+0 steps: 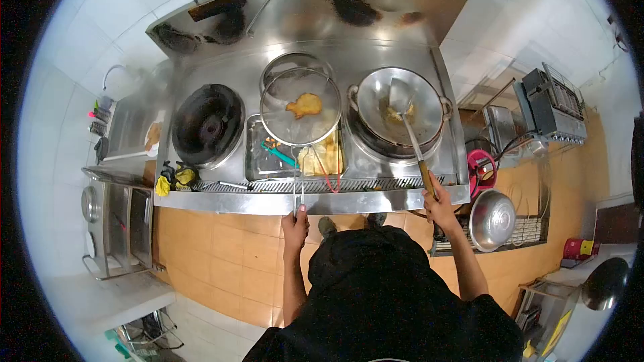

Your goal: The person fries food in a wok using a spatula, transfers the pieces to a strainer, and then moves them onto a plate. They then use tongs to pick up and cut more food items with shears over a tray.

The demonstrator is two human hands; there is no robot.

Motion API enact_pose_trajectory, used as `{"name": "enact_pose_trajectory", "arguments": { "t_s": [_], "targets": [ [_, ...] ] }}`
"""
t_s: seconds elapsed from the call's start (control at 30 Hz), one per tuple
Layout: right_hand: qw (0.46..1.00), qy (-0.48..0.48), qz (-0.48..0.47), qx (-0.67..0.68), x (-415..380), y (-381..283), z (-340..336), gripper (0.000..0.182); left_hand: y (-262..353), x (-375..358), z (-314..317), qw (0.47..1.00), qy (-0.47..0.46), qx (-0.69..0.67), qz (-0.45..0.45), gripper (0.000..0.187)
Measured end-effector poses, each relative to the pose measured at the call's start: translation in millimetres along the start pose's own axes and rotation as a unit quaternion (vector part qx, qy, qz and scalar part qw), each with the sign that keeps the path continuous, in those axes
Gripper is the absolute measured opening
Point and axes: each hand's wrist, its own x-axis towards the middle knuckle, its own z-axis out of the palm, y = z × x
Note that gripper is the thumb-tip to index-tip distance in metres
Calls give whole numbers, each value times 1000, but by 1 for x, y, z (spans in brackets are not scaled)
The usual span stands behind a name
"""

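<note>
Strainer: wire strainer [275, 118] at 11 o'clock of centre, overlapping the metal tray [252, 151] and a round metal pan [290, 62]; 1 golden fried piece [305, 105] sits near mid-mesh. Can't tell if the rim rests on anything.
Left hand: left hand [295, 228] at 7 o'clock, fingers clamped on the strainer's handle end, handle leaving the rim at 6 o'clock.
Wok: silver wok [376, 97] at 2 o'clock, 2 loop handles, yellowish bits [396, 114] in the bottom.
Turner: metal turner [412, 137], head inside the wok, shaft over the rim at 5 o'clock.
Right hand: right hand [439, 211] at 4 o'clock, fingers wrapped round the turner's wooden grip.
Tray: pale yellow food [310, 162] and 1 turquoise-handled tool [278, 153] (tool type unclear).
Black wok: black wok [208, 124] at 10 o'clock.
</note>
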Motion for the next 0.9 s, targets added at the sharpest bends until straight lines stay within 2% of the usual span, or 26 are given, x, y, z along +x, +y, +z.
{"name": "enact_pose_trajectory", "arguments": {
  "t_s": [0.13,0.33,0.5,0.6,0.7,0.9],
  "targets": [
    [998,21,-41,32,-4,-20,7,60,1,-1,-8,1000,-20,2,-1,42],
    [997,15,-61,36,-4,-6,12,61,7,3,-4,999,-41,8,13,40],
    [994,52,-69,70,-19,-5,20,59,26,21,33,993,-97,61,28,41],
    [989,86,-90,85,-24,-4,15,58,29,31,62,982,-136,94,86,42],
    [983,112,-114,89,-26,3,2,57,36,33,89,971,-179,119,102,43],
    [976,153,-109,108,-40,-2,-17,57,34,46,136,969,-177,148,84,50]
  ]
}}
